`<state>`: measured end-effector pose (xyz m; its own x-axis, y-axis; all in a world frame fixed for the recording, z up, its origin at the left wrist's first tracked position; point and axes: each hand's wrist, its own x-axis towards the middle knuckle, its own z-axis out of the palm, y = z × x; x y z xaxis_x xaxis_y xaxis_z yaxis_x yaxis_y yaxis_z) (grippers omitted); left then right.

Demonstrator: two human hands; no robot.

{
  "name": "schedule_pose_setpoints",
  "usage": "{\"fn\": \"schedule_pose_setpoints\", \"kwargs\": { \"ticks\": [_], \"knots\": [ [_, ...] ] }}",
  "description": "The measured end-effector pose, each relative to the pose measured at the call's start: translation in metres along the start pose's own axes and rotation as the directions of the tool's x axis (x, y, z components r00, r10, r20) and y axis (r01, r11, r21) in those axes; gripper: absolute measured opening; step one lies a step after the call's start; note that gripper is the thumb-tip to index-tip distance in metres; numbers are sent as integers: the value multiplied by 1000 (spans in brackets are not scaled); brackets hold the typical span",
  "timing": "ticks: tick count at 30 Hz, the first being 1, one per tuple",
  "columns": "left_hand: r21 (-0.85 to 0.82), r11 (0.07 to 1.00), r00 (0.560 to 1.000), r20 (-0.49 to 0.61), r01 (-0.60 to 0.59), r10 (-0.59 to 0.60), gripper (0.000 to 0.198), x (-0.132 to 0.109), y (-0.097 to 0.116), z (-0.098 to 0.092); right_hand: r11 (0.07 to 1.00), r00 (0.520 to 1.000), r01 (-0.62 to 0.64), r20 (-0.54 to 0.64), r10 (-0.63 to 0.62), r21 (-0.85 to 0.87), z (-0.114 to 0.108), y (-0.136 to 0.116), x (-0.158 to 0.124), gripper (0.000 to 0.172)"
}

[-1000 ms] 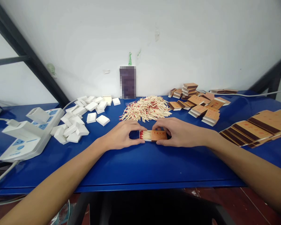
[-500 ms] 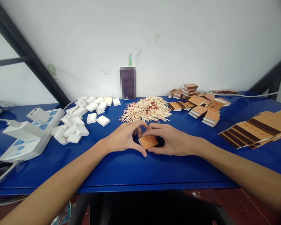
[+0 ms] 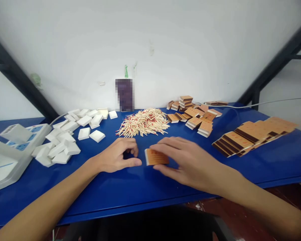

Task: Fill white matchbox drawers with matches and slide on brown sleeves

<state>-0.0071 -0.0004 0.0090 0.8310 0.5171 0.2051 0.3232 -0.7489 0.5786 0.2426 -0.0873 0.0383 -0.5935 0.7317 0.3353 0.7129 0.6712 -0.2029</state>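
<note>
An orange-brown matchbox with a white end is gripped at its right part between the thumb and fingers of my right hand. To its left, apart from it, my left hand rests near the blue surface with thumb stretched out and fingers curled, holding nothing. A heap of matches with red tips lies just beyond both hands. Left of the heap are several white matchbox trays. On the right, a jumbled pile of matchboxes shows orange tops and dark striking sides.
Flat matchbox sleeves lie fanned out at the right. A white power strip with plugs stands on the left of the blue table. A blurred dark panel leans on the wall. A cable runs along the back right.
My left hand has let go of the matchbox and drawn away to the left. My right hand keeps the matchbox. The whole view has turned to the right.
</note>
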Motion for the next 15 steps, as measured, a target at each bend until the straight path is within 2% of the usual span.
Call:
{"fn": "schedule_pose_setpoints", "kwargs": {
  "ticks": [2,4,6,7,9,11,13,15],
  "knots": [
    [95,995,1000,7,10,-10,45,0,2,0,984,977,-96,-204,65,-147,-21,9,-26,27],
    [187,982,1000,-4,21,-20,46,2,5,2,913,912,-292,-370,175,-286,-43,24,-55,29],
    [254,967,1000,-23,9,-4,45,4,7,5,797,865,-445,-425,266,-407,-58,38,-80,28],
    [276,961,1000,-28,1,7,44,4,8,7,749,837,-494,-473,273,-441,-63,45,-90,29],
    [299,954,999,-21,-19,27,43,5,8,9,702,813,-558,-462,354,-443,-64,56,-104,33],
    [311,950,999,-3,-30,32,43,4,7,9,694,819,-553,-455,350,-461,-59,64,-111,30],
    [335,941,999,8,-34,34,43,2,4,9,714,844,-514,-426,325,-474,-52,71,-114,24],
    [371,928,999,8,-35,35,42,2,1,9,692,851,-517,-384,357,-504,-48,75,-114,22]
  ]
}}
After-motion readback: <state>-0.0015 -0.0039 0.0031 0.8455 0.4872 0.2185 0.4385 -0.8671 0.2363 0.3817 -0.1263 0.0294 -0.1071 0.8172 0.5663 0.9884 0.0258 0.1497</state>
